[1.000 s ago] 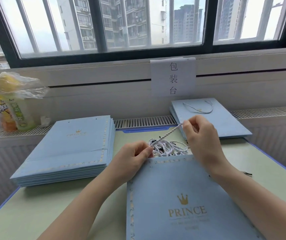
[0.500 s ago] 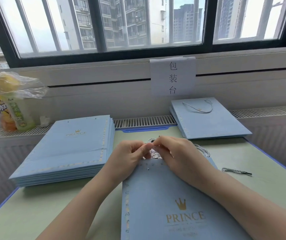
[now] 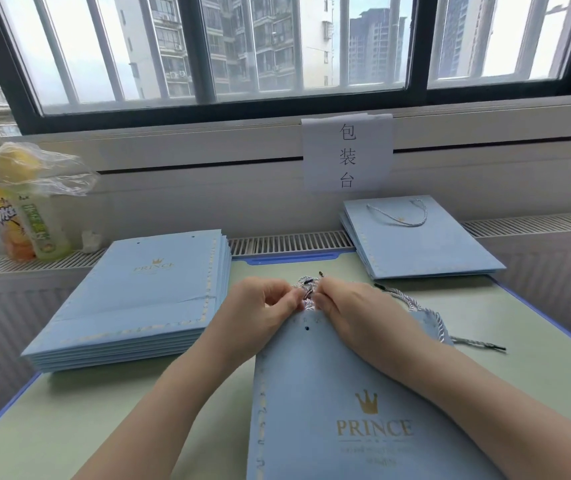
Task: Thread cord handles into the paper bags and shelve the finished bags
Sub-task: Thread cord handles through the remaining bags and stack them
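Note:
A flat light-blue paper bag (image 3: 339, 403) marked PRINCE lies on the green table in front of me, a punched hole (image 3: 307, 328) showing near its top edge. My left hand (image 3: 260, 306) and my right hand (image 3: 350, 306) meet at that edge, both pinching a white-and-grey twisted cord (image 3: 306, 295). The cord's black tip (image 3: 320, 274) pokes up just above my right fingers. A bundle of loose cords (image 3: 426, 315) trails out to the right from behind my right hand.
A stack of unthreaded blue bags (image 3: 145, 299) lies at the left. A smaller stack with a cord handle on top (image 3: 415, 237) rests at the back right. Drink bottles under a plastic bag (image 3: 21, 202) stand on the left sill. A paper sign (image 3: 346, 154) hangs below the window.
My right hand came down from holding the cord stretched up and met my left hand at the bag's top edge. The bag slid slightly toward me.

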`<action>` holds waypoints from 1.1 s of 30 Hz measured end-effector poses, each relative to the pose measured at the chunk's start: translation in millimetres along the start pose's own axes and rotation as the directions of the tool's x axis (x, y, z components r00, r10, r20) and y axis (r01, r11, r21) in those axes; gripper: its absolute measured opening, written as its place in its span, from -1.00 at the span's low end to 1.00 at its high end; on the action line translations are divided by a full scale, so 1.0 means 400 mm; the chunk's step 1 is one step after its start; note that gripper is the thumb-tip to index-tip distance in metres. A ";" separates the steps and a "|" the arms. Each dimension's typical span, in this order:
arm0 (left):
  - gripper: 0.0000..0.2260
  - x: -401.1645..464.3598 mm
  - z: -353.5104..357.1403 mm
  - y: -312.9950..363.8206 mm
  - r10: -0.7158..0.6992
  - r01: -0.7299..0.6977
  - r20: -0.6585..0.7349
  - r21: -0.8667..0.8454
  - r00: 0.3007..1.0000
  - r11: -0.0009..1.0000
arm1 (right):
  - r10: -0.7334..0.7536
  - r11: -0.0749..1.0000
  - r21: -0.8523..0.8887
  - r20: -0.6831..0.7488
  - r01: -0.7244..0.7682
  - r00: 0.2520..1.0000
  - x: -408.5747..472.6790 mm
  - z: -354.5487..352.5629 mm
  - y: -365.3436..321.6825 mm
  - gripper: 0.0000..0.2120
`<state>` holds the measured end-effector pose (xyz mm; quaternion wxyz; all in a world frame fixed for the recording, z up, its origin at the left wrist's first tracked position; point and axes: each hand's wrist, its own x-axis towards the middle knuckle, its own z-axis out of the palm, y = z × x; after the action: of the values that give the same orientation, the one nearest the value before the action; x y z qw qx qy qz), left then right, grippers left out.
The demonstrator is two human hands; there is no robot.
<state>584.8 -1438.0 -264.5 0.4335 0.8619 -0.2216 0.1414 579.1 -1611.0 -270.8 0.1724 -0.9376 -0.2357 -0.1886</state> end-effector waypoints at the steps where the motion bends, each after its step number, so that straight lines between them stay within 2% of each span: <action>1: -0.88 -0.001 -0.001 0.000 0.011 -0.012 0.053 0.018 0.999 1.000 | 0.018 1.000 0.006 0.012 -0.018 1.000 0.002 -0.003 0.012 -0.78; 2: -0.90 -0.004 0.001 -0.002 0.019 -0.025 0.111 0.055 0.994 0.998 | 0.042 0.999 0.019 0.023 -0.043 0.999 0.004 -0.005 0.026 -0.77; 5: -0.63 -0.010 0.028 -0.015 0.001 -0.059 0.243 0.230 0.970 0.971 | 0.123 0.992 0.031 0.038 -0.124 0.992 0.008 -0.003 0.064 -0.74; 8: -0.50 -0.014 0.053 -0.017 -0.041 -0.050 0.265 0.326 0.963 0.944 | 0.128 0.992 0.008 0.041 -0.129 0.991 0.006 0.004 0.066 -0.76; 10: -0.50 -0.015 0.059 -0.020 -0.067 -0.027 0.266 0.333 0.962 0.943 | 0.090 0.996 0.014 0.021 -0.090 0.996 0.004 0.004 0.059 -0.78; 14: -0.58 -0.015 0.059 -0.020 -0.071 0.004 0.246 0.265 0.967 0.964 | 0.052 0.999 0.016 -0.028 -0.051 0.998 0.003 -0.008 0.046 -0.78; 19: -0.62 -0.015 0.058 -0.014 -0.008 -0.041 0.214 0.221 0.977 0.974 | 0.094 0.992 -0.088 0.011 -0.093 0.995 0.000 -0.009 0.037 -0.75; 22: -0.71 -0.013 0.054 -0.008 0.027 -0.051 0.156 0.152 0.987 0.987 | 0.058 0.997 -0.057 0.003 -0.058 0.998 0.002 -0.009 0.042 -0.72; 25: -0.79 -0.007 0.045 0.003 -0.033 0.033 0.103 -0.002 0.994 0.999 | -0.060 0.996 0.058 -0.078 0.065 0.995 0.004 -0.003 0.037 -0.75; 27: -0.84 -0.006 0.037 0.013 -0.079 0.089 0.116 -0.078 0.990 0.993 | -0.141 0.985 0.082 -0.145 0.154 0.979 0.003 0.002 0.028 -0.79; 31: -0.89 -0.009 0.030 0.023 -0.139 0.158 0.186 -0.096 0.973 0.983 | -0.134 0.977 0.139 -0.205 0.164 0.970 0.000 -0.008 0.029 -0.71; 33: -0.88 -0.009 0.029 0.020 -0.146 0.163 0.195 -0.072 0.970 0.984 | -0.143 0.974 0.136 -0.246 0.180 0.959 0.003 -0.015 0.036 -0.78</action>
<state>578.4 -1450.6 -267.2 0.4577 0.8662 -0.2000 0.0148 585.8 -1624.9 -268.5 0.2562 -0.8698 -0.3038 -0.2925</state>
